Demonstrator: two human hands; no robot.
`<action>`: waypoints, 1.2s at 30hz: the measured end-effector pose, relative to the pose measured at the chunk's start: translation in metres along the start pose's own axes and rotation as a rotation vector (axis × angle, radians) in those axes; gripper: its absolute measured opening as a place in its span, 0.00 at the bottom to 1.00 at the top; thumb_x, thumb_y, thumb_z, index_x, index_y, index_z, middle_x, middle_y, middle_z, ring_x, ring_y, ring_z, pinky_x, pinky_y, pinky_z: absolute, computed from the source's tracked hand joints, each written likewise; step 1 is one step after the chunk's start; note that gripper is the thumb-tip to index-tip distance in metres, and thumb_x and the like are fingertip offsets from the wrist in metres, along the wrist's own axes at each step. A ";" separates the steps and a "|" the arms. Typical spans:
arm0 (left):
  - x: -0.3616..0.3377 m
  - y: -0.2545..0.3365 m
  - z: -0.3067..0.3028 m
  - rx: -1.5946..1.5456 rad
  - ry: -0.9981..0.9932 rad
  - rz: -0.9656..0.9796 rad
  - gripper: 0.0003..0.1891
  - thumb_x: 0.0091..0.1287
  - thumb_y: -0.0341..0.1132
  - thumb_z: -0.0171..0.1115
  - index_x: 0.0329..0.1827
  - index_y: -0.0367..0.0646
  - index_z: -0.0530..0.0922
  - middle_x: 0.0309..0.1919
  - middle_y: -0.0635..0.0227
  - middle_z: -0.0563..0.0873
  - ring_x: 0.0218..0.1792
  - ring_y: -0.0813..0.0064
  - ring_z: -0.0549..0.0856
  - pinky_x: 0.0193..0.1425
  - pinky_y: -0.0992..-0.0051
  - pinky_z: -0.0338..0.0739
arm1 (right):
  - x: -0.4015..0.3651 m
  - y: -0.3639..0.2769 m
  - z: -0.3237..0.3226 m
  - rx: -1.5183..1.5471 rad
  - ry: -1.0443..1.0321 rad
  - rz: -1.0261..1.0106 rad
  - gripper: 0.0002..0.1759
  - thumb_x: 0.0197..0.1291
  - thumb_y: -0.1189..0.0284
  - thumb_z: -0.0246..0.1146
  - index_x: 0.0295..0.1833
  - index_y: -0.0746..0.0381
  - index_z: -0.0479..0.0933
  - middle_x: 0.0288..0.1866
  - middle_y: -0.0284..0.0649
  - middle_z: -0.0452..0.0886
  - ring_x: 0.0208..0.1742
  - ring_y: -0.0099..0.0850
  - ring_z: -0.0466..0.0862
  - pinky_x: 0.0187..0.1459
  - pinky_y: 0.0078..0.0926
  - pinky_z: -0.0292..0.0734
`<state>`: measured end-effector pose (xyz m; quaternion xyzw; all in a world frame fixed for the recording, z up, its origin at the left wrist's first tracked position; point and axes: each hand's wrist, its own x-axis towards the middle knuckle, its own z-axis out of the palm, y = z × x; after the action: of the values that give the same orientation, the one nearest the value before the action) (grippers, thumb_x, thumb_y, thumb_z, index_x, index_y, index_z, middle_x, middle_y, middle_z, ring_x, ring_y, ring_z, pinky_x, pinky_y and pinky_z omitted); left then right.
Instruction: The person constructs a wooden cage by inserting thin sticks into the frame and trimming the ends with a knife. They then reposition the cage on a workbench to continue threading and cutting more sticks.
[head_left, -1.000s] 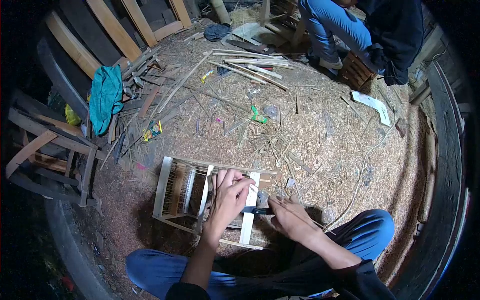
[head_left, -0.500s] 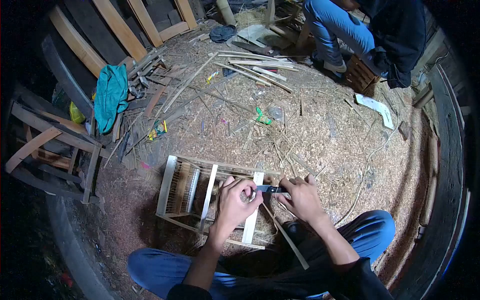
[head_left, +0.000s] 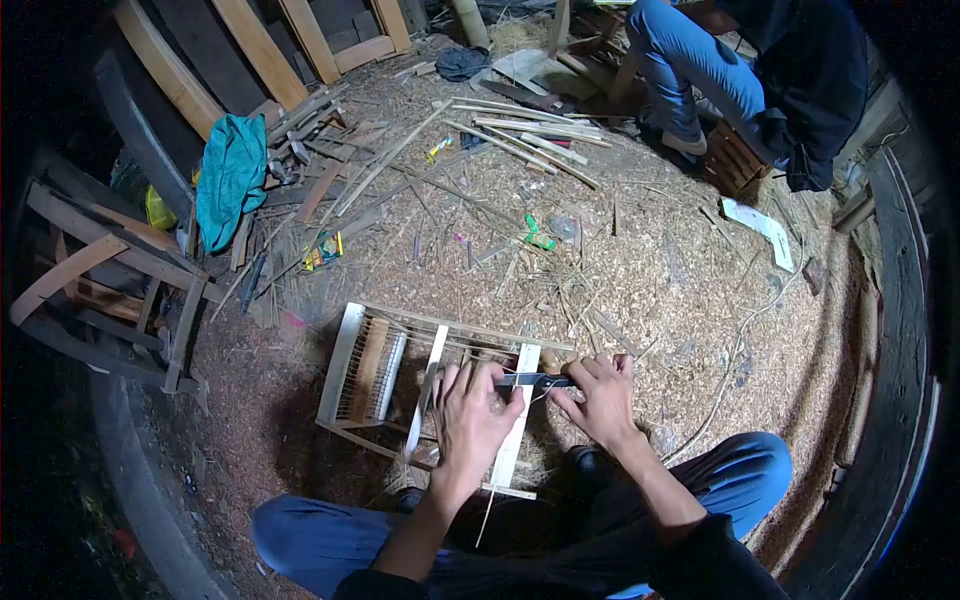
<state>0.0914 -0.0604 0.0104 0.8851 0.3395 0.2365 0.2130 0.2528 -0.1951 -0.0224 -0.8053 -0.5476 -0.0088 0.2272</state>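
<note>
**Knife Meets Stick Over a Wooden Frame**

The knife (head_left: 533,380) lies level between the two hands, just above the near edge of the frame (head_left: 345,360), which rests on the sawdust floor (head_left: 680,290) by the person's knees. The right hand (head_left: 600,395) grips its dark handle. The left hand (head_left: 470,410) is closed over a thin stick (head_left: 487,515) (its tail trails toward the lap). A teal cloth (head_left: 230,175) hangs far left; another person (head_left: 780,70) crouches beyond.
</note>
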 end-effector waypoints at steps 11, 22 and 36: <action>0.006 -0.003 -0.016 -0.007 0.113 0.055 0.20 0.50 0.40 0.81 0.42 0.46 0.82 0.49 0.64 0.78 0.55 0.56 0.75 0.62 0.55 0.69 | -0.002 0.005 0.013 -0.125 -0.045 -0.017 0.26 0.63 0.54 0.70 0.64 0.51 0.81 0.48 0.35 0.83 0.47 0.34 0.79 0.52 0.43 0.64; -0.016 0.000 -0.001 -0.139 -0.234 -0.270 0.11 0.64 0.42 0.73 0.42 0.46 0.86 0.31 0.60 0.90 0.32 0.51 0.89 0.35 0.54 0.80 | 0.011 0.025 -0.059 -0.182 -0.074 0.147 0.11 0.60 0.62 0.73 0.44 0.54 0.88 0.38 0.36 0.85 0.46 0.37 0.82 0.56 0.39 0.66; -0.054 0.001 0.052 -0.773 -0.363 -0.649 0.22 0.87 0.47 0.42 0.55 0.37 0.77 0.30 0.66 0.84 0.24 0.79 0.81 0.29 0.74 0.78 | 0.011 -0.019 -0.057 -0.012 -0.389 0.048 0.24 0.73 0.46 0.58 0.48 0.57 0.84 0.37 0.43 0.86 0.37 0.45 0.88 0.36 0.43 0.82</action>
<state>0.0861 -0.1103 -0.0454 0.6184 0.4414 0.1095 0.6409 0.2535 -0.2011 0.0385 -0.8061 -0.5616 0.1492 0.1125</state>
